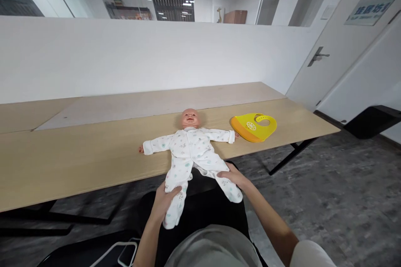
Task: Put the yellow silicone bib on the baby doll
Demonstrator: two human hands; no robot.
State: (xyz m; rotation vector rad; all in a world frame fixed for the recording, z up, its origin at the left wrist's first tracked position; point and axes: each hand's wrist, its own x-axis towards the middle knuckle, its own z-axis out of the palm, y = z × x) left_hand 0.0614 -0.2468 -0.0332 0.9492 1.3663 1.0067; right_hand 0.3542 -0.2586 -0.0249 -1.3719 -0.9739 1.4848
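Note:
A baby doll (190, 146) in a white printed sleepsuit lies on its back on the wooden table (94, 158). Its head points away from me, its arms are spread, and both legs hang over the table's near edge towards my lap. My left hand (165, 200) is wrapped round the leg on the left, thumb on top. On the other leg, my right hand (234, 175) grips from the outer side, its thumb across the cloth. The undersides of both hands are hidden. A yellow and orange bib (257, 134) lies flat beside the doll's hand on the right.
A white wall (150, 58) with windows above it stands behind the table. To the right are a door (338, 50) with a metal handle and a black object (372, 121) above the floor. A white looped frame (120, 248) shows at lower left.

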